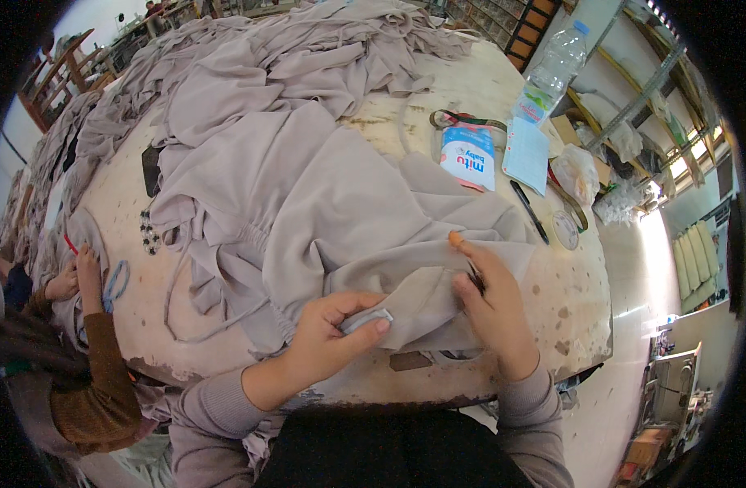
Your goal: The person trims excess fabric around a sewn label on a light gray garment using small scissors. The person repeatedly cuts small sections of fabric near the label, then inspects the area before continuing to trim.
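A grey-beige garment (pixel 324 195) of thin cloth lies spread and rumpled in front of me, with a gathered seam at its middle. My left hand (pixel 328 333) is closed on its near edge, thumb against bent fingers, and a small pale bluish-white piece (pixel 366 320) shows in the pinch. At the right end of the raised edge, my right hand (pixel 495 301) is closed round a small dark tool (pixel 475 278), mostly hidden by the fingers. An orange covering (pixel 454 238) sits on one of its fingertips. A flap of cloth stretches between both hands.
A large heap of similar cloth (pixel 283 49) covers the table's far side. To the right lie a wipes packet (pixel 468 159), a notebook (pixel 526 154), a black pen (pixel 529 211), a tape roll (pixel 565 230) and a water bottle (pixel 552 73). A co-worker's hands (pixel 76 281) handle cloth at left.
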`<state>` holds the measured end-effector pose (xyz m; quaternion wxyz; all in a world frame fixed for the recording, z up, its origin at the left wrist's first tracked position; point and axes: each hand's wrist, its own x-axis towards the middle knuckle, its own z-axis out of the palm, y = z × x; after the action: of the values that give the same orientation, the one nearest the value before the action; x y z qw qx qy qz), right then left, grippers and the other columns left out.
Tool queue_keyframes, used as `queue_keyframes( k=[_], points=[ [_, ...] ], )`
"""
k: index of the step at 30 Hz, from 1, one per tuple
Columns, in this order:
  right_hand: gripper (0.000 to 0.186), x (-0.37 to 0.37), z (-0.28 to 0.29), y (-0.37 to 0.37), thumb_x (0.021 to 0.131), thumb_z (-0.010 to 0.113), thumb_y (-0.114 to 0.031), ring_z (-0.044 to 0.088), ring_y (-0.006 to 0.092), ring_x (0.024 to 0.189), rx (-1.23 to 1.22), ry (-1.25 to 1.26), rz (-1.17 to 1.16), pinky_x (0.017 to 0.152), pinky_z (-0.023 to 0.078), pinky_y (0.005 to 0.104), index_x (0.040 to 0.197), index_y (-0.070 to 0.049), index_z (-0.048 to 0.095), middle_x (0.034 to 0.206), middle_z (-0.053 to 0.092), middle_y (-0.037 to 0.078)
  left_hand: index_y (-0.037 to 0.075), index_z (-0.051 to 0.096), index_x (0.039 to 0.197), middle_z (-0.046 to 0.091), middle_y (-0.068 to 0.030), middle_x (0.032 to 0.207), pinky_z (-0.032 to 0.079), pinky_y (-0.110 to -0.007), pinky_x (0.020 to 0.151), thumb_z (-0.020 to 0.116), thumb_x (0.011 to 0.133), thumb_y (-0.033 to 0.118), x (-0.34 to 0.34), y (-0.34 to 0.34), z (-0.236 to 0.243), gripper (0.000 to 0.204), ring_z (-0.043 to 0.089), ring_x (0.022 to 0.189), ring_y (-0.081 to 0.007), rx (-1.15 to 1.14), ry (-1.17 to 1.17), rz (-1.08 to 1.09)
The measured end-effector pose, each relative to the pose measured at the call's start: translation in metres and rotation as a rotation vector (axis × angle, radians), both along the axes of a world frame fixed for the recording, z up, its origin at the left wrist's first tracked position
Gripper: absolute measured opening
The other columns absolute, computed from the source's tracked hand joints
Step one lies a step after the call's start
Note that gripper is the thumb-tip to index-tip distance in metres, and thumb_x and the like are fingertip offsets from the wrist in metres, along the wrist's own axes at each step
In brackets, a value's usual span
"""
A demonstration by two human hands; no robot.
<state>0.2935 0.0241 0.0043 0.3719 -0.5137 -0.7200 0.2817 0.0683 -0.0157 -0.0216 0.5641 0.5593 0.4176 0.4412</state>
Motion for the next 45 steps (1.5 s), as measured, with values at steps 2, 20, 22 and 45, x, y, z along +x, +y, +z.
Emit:
queue_keyframes(
  k=[2, 20, 22, 45],
  points=[
    [0.015, 0.008, 0.002, 0.009, 0.083, 0.062, -0.014, 0.052, 0.0086, 0.07, -0.364, 0.014, 0.053, 0.063, 0.042, 0.0236, 0.092, -0.002, 0.06, 0.078, 0.06, 0.001, 0.0, 0.063, 0.099, 0.064, -0.0082, 0.09, 0.042, -0.023, 0.074, 0.065, 0.08, 0.015, -0.001, 0.003, -0.001, 0.025, 0.057, 0.079, -0.0117, 0.125, 0.074, -0.002],
    [0.022, 0.014, 0.008, 0.002, 0.08, 0.066, -0.024, 0.034, 0.0, 0.052, -0.261, 0.632, -0.054, 0.046, 0.024, 0.0166, 0.07, -0.008, 0.054, 0.061, 0.045, -0.009, -0.003, 0.062, 0.095, 0.062, -0.0009, 0.082, 0.042, -0.019, 0.066, 0.063, 0.083, 0.012, -0.003, 0.007, 0.005, 0.019, 0.052, 0.073, -0.0041, -0.03, -0.029, -0.029],
    [0.022, 0.014, 0.008, 0.001, 0.081, 0.065, -0.023, 0.034, 0.0, 0.053, -0.266, 0.623, -0.068, 0.046, 0.024, 0.0167, 0.069, -0.008, 0.054, 0.061, 0.045, -0.009, -0.003, 0.062, 0.094, 0.062, -0.0008, 0.081, 0.042, -0.018, 0.066, 0.063, 0.083, 0.012, -0.004, 0.007, 0.004, 0.018, 0.052, 0.073, -0.0041, -0.019, -0.011, -0.018],
    [0.012, -0.029, -0.003, -0.027, 0.084, 0.062, -0.009, 0.051, 0.0065, 0.076, -0.414, 0.714, 0.129, 0.07, 0.042, 0.0209, 0.09, 0.0, 0.058, 0.087, 0.06, 0.004, -0.002, 0.06, 0.099, 0.061, -0.0007, 0.088, 0.042, -0.022, 0.073, 0.057, 0.086, 0.012, -0.005, 0.002, 0.014, 0.02, 0.052, 0.082, -0.0067, -0.156, -0.032, -0.227]
  ],
)
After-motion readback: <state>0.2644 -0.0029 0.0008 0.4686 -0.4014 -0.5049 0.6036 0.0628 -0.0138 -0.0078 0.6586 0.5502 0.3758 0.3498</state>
